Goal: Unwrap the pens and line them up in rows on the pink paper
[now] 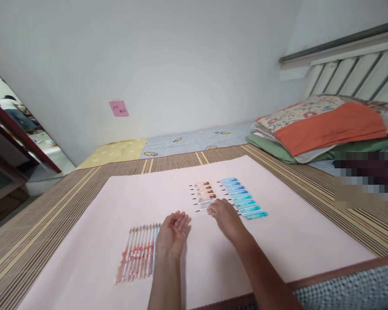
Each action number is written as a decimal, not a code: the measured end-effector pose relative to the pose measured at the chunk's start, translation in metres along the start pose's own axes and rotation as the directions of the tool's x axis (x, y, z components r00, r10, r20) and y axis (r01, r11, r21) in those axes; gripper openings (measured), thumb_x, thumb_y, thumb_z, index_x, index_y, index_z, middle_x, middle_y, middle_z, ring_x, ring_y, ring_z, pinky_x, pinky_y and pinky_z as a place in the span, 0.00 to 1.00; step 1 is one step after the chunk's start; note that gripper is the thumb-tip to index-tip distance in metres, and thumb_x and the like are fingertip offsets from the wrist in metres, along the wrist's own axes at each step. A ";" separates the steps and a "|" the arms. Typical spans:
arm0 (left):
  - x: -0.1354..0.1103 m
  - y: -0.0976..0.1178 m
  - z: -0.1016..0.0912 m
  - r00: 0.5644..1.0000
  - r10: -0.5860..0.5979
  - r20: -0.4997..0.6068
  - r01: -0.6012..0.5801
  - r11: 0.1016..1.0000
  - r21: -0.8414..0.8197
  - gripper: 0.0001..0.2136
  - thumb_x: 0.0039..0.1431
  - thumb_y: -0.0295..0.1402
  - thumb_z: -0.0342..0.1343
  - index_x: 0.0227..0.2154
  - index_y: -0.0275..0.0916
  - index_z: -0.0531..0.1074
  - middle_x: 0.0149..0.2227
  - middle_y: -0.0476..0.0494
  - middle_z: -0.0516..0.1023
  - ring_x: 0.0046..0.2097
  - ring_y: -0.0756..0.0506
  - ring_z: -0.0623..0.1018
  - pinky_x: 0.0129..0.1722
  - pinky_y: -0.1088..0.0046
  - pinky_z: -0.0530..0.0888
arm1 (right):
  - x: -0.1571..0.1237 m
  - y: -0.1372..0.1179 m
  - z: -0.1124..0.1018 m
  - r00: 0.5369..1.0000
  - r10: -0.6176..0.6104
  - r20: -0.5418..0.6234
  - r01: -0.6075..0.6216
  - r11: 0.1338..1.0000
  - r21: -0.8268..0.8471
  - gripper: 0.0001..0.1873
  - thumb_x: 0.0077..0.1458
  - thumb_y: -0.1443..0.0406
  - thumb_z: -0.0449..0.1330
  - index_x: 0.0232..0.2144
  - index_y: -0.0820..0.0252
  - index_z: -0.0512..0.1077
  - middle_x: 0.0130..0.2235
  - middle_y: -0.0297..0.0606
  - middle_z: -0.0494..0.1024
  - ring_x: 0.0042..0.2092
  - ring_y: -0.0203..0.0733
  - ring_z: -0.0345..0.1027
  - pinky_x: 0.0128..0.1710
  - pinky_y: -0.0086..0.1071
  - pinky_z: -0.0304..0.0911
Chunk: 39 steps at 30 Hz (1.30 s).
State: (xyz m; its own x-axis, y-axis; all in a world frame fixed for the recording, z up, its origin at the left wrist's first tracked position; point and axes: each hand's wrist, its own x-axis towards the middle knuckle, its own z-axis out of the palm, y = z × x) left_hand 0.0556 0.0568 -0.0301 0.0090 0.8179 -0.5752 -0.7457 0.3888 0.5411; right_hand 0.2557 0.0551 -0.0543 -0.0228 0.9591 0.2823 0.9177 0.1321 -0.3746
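My right hand (220, 212) has its fingers closed on a white pen with a thin dark tip (200, 210), which lies at the near end of a short column of brown-ended pens (201, 190). Just right of that hand runs a column of blue and teal pens (250, 202), tips to the left; my wrist hides some of them. My left hand (174, 230) rests palm up with loosely curled fingers and nothing in it. Beside it on the left, a row of clear-barrelled pens with red markings (138, 254) lies side by side, its right end partly behind my hand.
A large pale pink sheet (84, 241) covers the middle of the striped mat (61, 215). Folded bedding with an orange border (336, 127) is stacked at the back right by a slatted headboard (349, 73). A pink note (119, 108) sticks to the wall. Through a doorway at far left, a person (14, 114) shows.
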 end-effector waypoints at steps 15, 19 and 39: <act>0.002 -0.003 -0.001 1.000 -0.006 0.011 0.007 1.000 -0.026 0.05 0.54 0.24 0.59 0.34 0.36 0.76 0.31 0.40 0.80 0.31 0.45 0.81 0.26 0.73 0.76 | 0.000 0.012 0.014 0.997 0.075 -0.004 -0.075 0.997 0.017 0.09 0.58 0.75 0.61 0.30 0.57 0.75 0.39 0.39 0.78 0.43 0.45 0.68 0.41 0.33 0.58; 0.002 -0.004 0.000 1.000 -0.019 0.009 0.019 0.999 -0.028 0.05 0.55 0.23 0.58 0.33 0.36 0.75 0.31 0.40 0.80 0.31 0.45 0.81 0.25 0.74 0.76 | 0.001 0.011 0.018 0.996 0.059 -0.064 -0.058 0.998 0.020 0.09 0.58 0.75 0.61 0.31 0.57 0.75 0.39 0.39 0.77 0.44 0.45 0.67 0.41 0.33 0.58; 0.002 -0.007 0.002 0.999 -0.023 0.028 0.024 0.999 -0.032 0.05 0.56 0.24 0.56 0.35 0.35 0.76 0.30 0.40 0.80 0.29 0.46 0.81 0.23 0.75 0.75 | 0.001 0.010 0.016 0.996 0.071 -0.050 -0.062 0.984 0.166 0.12 0.57 0.77 0.58 0.26 0.58 0.72 0.36 0.36 0.73 0.39 0.39 0.66 0.38 0.29 0.55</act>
State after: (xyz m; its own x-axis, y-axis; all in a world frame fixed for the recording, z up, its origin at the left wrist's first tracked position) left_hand 0.0623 0.0569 -0.0340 0.0446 0.8202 -0.5704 -0.7664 0.3943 0.5071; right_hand 0.2590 0.0614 -0.0717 0.0625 0.9524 0.2984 0.8386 0.1120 -0.5330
